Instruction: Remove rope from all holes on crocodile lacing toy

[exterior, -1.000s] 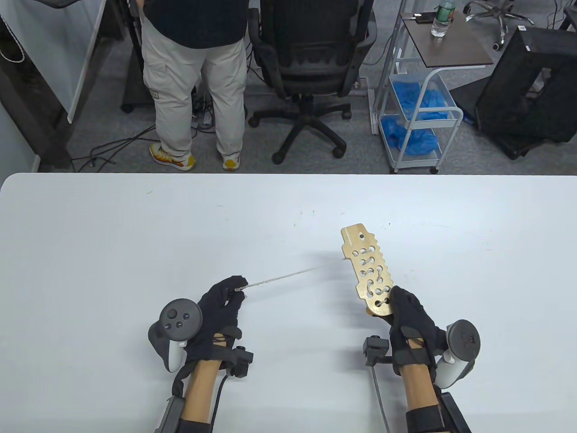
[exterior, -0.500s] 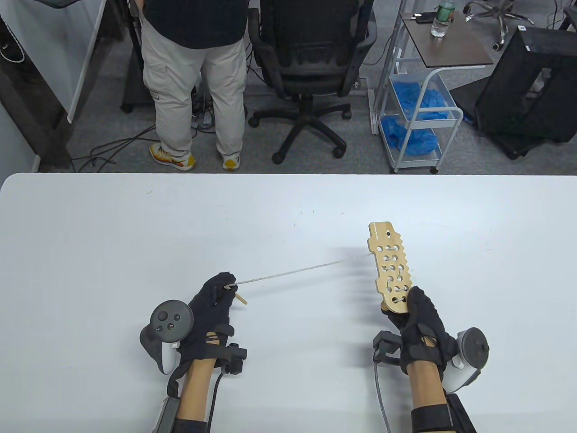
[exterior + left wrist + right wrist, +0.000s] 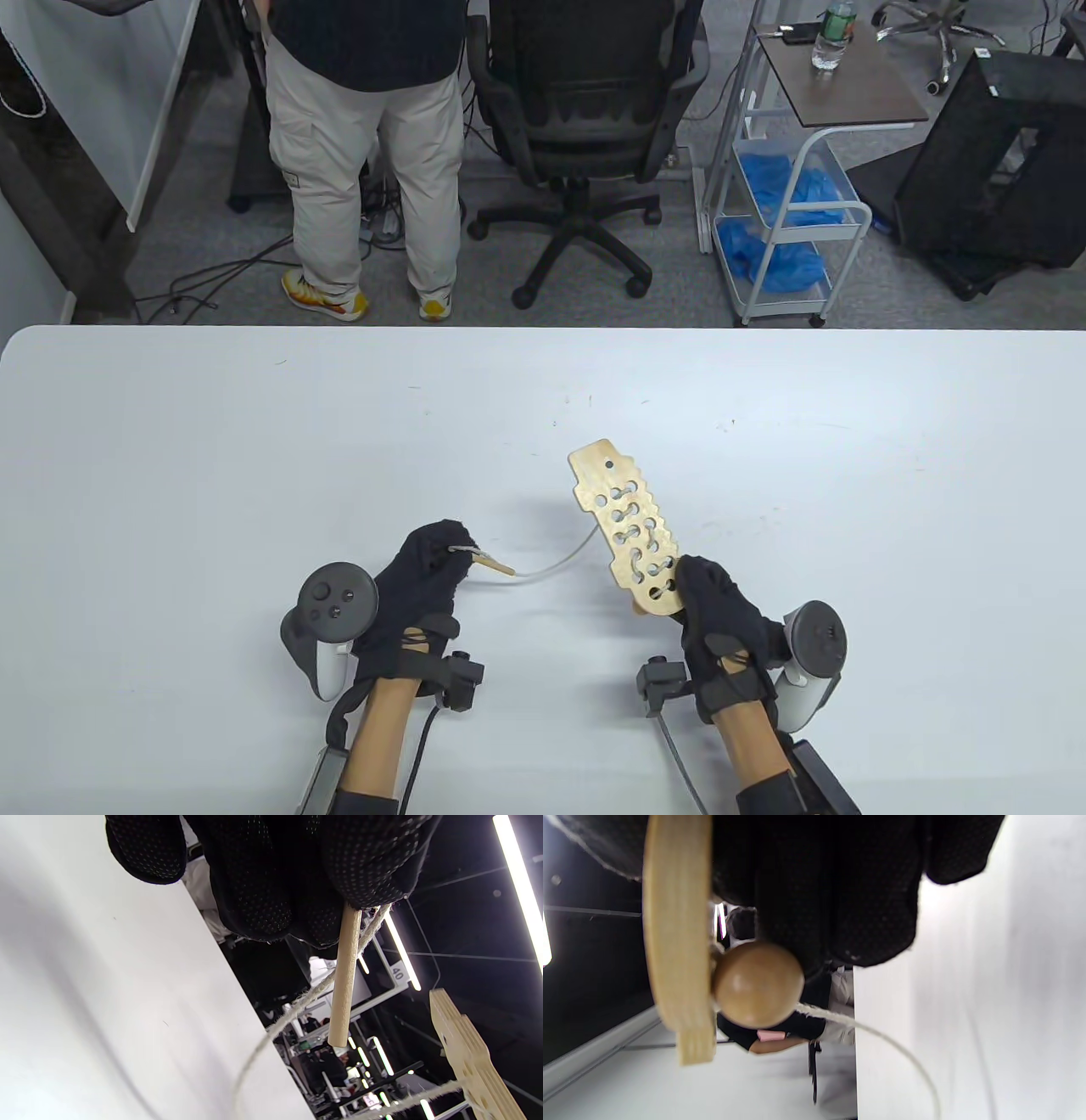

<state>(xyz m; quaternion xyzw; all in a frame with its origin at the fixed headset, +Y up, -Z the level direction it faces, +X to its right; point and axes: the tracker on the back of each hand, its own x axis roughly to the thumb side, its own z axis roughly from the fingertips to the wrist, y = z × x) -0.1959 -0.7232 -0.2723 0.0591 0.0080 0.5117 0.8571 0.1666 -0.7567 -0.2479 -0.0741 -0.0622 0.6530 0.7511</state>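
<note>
Starting on the left: my left hand (image 3: 420, 581) is down at the near side of the counter (image 3: 170, 475), knuckles up, tracker (image 3: 327, 611) strapped on the back, forearm coming in from the near edge. Fingers are curled in and my grip is pinching the little wooden needle (image 3: 492, 563) at the end of the rope (image 3: 556, 564). In the left wrist view the stick pokes out from under my fingertips (image 3: 263, 899) with the rope running right alongside it.

From there the rope sags in a loose curve to the right, drooping toward the counter and then climbing up to the left edge of the crocodile toy (image 3: 626, 531). It's slack, not pulled straight.

The crocodile toy is right of centre, a flat wooden board full of holes, held up off the counter and tilted so its far end leans left. Rope is laced through several of the holes.

My right hand (image 3: 717, 632) has the near end of the board, fingers wrapped round it, thumb on top, wrist angled a bit left, tracker hanging off the right side. The right wrist view shows a round wooden bead (image 3: 757, 984) sitting against the board's underside by my fingers, with the rope coming off it.

Far side, past the counter: someone standing (image 3: 365, 153), and an office chair (image 3: 585, 110).
</note>
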